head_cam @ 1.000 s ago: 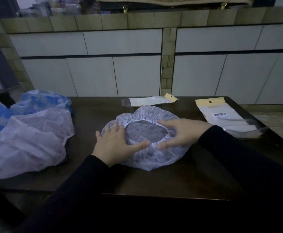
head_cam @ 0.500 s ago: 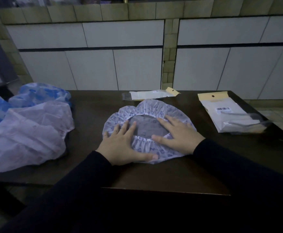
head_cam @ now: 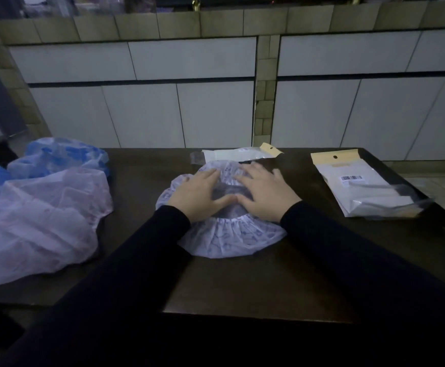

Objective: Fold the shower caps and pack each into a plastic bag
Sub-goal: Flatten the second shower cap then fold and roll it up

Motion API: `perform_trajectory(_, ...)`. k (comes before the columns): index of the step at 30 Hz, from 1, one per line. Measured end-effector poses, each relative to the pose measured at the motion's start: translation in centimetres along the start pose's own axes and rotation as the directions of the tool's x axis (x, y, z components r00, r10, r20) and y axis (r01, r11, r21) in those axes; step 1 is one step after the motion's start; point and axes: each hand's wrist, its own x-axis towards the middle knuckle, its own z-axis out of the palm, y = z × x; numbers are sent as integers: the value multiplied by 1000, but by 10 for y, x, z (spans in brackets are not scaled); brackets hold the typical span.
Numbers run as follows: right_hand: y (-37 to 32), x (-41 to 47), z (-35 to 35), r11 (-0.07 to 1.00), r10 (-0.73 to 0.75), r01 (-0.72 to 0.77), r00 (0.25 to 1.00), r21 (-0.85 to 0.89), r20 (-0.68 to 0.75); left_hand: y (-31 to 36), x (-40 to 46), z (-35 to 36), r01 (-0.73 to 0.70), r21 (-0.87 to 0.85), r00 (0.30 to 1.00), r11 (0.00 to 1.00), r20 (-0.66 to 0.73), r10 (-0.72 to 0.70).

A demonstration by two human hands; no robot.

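Taking the white shower cap [head_cam: 226, 237] spread at the middle of the tabletop [head_cam: 255, 284] as the mark: both hands, left [head_cam: 198, 197] and right [head_cam: 265, 196], lie flat on it with fingers straight, thumbs nearly meeting. Just behind it lies a packed bag [head_cam: 236, 154], almost touching its far rim. To its right, across a strip of bare wood, sits a stack of plastic bags [head_cam: 364, 189]. To its left, past another bare strip, a heap of loose caps [head_cam: 38, 207] covers that end. In front of it the wood runs bare to the near edge, crossed only by the dark sleeves [head_cam: 348, 250].
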Motion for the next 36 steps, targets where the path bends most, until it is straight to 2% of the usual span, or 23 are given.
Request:
perform_trajectory(2, 6, 6, 11, 999, 11, -15, 995, 41, 104, -1, 8, 9, 46, -26, 993, 999, 110, -43)
perform_trajectory(4, 14, 9, 17, 990, 96, -113, 978, 86, 184, -5, 12, 13, 117, -24, 977, 993, 185, -110)
perform_trajectory(7, 13, 8, 17, 979, 195, -204, 950, 10, 244, -6, 11, 11, 160, 7, 955, 987, 251, -157)
perform_trajectory(9, 8, 9, 8, 976, 216, -207, 944, -59, 248, -3, 9, 5, 131, 32, 969, 991, 206, -134)
perform_trajectory(11, 4, 7, -4, 976, 217, -207, 949, -64, 228, -3, 6, -3, 135, 27, 985, 990, 105, -137)
perform_trajectory(13, 2, 7, -13, 980, 200, -198, 972, -29, 120, -11, 6, -8, 124, -53, 992, 991, -6, -125)
perform_trajectory(15, -1, 9, -13, 992, 119, -118, 993, 32, -18, -21, 7, -8, 43, -117, 995, 992, -84, -52)
perform_trajectory(16, -2, 11, -11, 997, 54, -53, 998, 64, -26, -23, 7, -7, 9, -123, 998, 992, -59, -16)
perform_trajectory(18, -2, 16, -2, 994, -49, 39, 994, 100, 101, -23, 6, -1, -2, -67, 996, 998, 86, 8)
perform_trajectory(21, 7, 20, 17, 990, 21, -64, 946, 123, 323, -21, 5, 11, 40, 34, 954, 999, 296, -48)
perform_trajectory(23, 11, 23, 21, 983, 65, -121, 935, 142, 348, -20, 7, 13, 94, 51, 944, 994, 313, -105)
perform_trajectory(27, 9, 17, 14, 981, 57, -107, 956, 161, 289, -20, 2, 10, 110, 13, 960, 994, 256, -110)
perform_trajectory(30, 2, -1, -3, 990, 52, -72, 986, 124, 157, -21, -5, -1, 144, -21, 986, 989, 91, -142)
perform_trajectory(33, -10, -25, -21, 983, 32, -39, 999, 180, 42, -8, -27, -13, 115, -47, 992, 992, -45, -117)
perform_trajectory(34, -14, -34, -25, 979, 17, -22, 999, 202, 27, -1, -37, -15, 89, -65, 995, 994, -37, -91)
perform_trajectory(36, -18, -55, -26, 977, -35, 26, 999, 214, 41, 9, -58, -15, 56, -72, 997, 996, 64, -51)
